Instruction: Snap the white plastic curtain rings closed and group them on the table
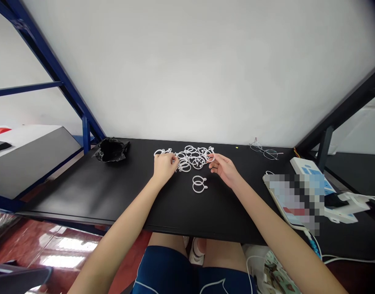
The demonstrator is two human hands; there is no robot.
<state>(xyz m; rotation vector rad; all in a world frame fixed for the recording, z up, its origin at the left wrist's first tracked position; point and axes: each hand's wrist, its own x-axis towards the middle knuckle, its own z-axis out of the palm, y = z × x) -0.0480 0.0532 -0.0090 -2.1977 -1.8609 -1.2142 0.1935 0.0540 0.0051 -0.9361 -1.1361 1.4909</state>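
Observation:
A loose heap of white plastic curtain rings (191, 155), each with a small eyelet, lies on the black table. At the heap's right edge, my right hand (224, 168) pinches one ring (211, 157) between thumb and forefinger, the other fingers loosely curled. My left hand (165, 166) is closed at the heap's left side. A thin white sliver shows by its fingertips, seemingly a ring seen edge-on and mostly hidden. Several rings lie partly behind that hand. Nearer to me, two overlapping rings (198, 184) lie apart from the heap.
A crumpled black plastic bag (112, 150) stands open at the far left of the table (120, 196). Eyeglasses (263, 151) rest at the back right. A phone (282, 204) with a cable and a white power strip (309, 171) lie at the right. Blue frame posts (61, 77) rise at the left.

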